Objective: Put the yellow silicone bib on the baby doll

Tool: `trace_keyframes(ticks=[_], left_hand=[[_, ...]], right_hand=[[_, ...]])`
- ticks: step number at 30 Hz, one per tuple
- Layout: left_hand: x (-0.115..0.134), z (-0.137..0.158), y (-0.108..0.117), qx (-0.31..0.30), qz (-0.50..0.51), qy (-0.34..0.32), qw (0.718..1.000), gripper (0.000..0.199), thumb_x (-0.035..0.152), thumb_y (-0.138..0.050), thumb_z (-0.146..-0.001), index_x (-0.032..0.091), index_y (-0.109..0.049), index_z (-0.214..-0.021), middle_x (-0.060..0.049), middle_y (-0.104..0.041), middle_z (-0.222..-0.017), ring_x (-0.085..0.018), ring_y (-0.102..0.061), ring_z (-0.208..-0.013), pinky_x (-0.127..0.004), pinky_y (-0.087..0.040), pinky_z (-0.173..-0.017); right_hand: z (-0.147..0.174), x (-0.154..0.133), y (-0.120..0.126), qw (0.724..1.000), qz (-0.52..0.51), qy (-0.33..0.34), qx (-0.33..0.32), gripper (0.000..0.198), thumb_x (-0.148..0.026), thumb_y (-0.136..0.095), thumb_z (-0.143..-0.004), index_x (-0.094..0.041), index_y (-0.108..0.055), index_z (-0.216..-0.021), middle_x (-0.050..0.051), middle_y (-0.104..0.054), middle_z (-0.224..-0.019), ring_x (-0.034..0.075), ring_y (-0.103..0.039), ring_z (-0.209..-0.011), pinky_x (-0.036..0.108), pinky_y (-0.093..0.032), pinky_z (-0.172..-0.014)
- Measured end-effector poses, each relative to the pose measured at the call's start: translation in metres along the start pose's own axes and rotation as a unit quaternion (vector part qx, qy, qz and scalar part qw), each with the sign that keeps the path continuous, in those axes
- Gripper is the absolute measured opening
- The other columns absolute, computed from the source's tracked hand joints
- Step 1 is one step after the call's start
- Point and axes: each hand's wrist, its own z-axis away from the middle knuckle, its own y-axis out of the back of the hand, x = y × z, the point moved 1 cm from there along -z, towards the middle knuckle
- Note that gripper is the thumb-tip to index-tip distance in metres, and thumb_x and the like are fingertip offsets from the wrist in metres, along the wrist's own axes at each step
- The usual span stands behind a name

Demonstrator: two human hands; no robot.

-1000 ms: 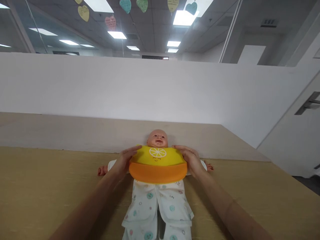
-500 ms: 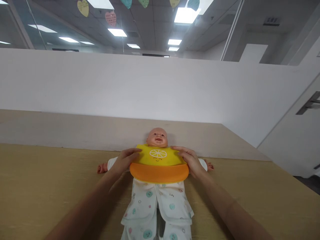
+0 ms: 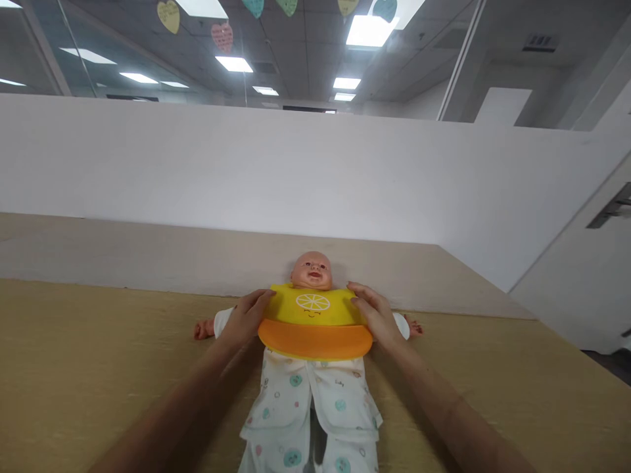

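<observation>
A baby doll (image 3: 314,268) lies on its back, face up, its arms spread out to both sides. Over its chest is a yellow bib (image 3: 283,309) with a white lemon-slice print, a smiling face and an orange catch pocket (image 3: 315,340) along the bottom. My left hand (image 3: 249,316) rests at the bib's left edge, fingers stretched and lightly touching it. At the right edge lies my right hand (image 3: 377,314), fingers spread apart near the upper corner. White patterned clothes (image 3: 290,401) cover the doll's body and legs. The bib's neck fastening is hidden.
The doll lies on a wood-toned tabletop (image 3: 98,368) with a paler strip (image 3: 148,253) behind it. A white wall (image 3: 246,171) with glass above stands at the back. On the right is a door with a metal handle (image 3: 608,209).
Both hands have shifted slightly outward, their fingers now overlapping less of the bib. The right fingers are spread a little wider. Doll and bib lie as before.
</observation>
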Motion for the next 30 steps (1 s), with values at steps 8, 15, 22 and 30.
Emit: trace_keyframes(ticks=[8,15,22,30], left_hand=[[0.030,0.013,0.022,-0.034,-0.209,-0.184,0.960,0.037,0.047,-0.061,-0.069,0.027,-0.070,-0.098,-0.008,-0.056,-0.115,-0.027,-0.045,-0.114,-0.039,-0.033,-0.100],[0.053,0.037,0.014,-0.202,-0.284,-0.246,0.904,0.048,0.044,-0.071,-0.063,0.035,-0.065,-0.109,-0.006,-0.052,-0.128,-0.030,-0.038,-0.124,-0.040,-0.035,-0.100],[0.058,0.045,0.004,-0.233,-0.300,-0.258,0.889,0.044,0.026,-0.070,-0.066,0.032,-0.065,-0.109,-0.006,-0.054,-0.126,-0.028,-0.041,-0.121,-0.042,-0.034,-0.102],[0.022,0.007,0.049,-0.086,-0.305,-0.218,0.923,0.034,0.014,-0.044,-0.069,0.018,-0.063,-0.097,-0.006,-0.063,-0.098,-0.019,-0.057,-0.096,-0.034,-0.045,-0.090]], right_hand=[[0.032,-0.059,0.013,0.920,0.225,0.177,-0.267,0.041,-0.037,-0.068,-0.070,-0.032,-0.063,-0.111,0.003,-0.055,-0.126,0.024,-0.046,-0.120,0.038,-0.034,-0.103],[0.045,-0.051,0.001,0.870,0.303,0.233,-0.312,0.042,-0.041,-0.069,-0.070,-0.030,-0.064,-0.111,0.006,-0.055,-0.126,0.026,-0.050,-0.115,0.040,-0.039,-0.097],[0.046,-0.051,0.000,0.875,0.307,0.259,-0.270,0.036,-0.037,-0.069,-0.071,-0.027,-0.065,-0.106,0.006,-0.059,-0.118,0.023,-0.054,-0.110,0.039,-0.042,-0.095],[0.016,-0.034,0.043,0.932,0.296,0.179,-0.106,0.026,-0.033,-0.049,-0.081,-0.022,-0.064,-0.099,0.006,-0.065,-0.106,0.022,-0.059,-0.101,0.037,-0.048,-0.089]])
